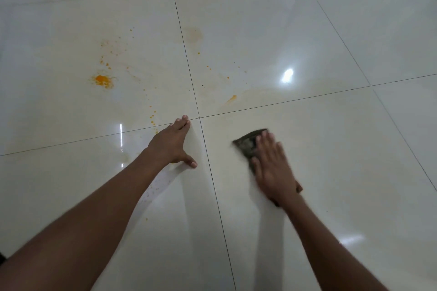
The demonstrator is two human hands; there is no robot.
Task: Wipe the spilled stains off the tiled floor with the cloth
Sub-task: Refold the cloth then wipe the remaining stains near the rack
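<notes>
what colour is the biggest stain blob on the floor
Bright orange-yellow stain, clearest in the head view, on the far-left tile.

Head camera looks steeply down, apparently close above the tiled floor (307, 30).

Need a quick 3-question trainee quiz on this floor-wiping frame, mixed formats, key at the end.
1. True or false: the right hand presses the cloth flat on the tiled floor.
2. Where is the biggest orange stain? A) under the cloth B) far-left tile, beyond the left hand C) beside the right forearm
3. Fill in: the left hand's fingers are ____ on the floor.

Key: 1 true; 2 B; 3 flat, holding nothing.
</notes>
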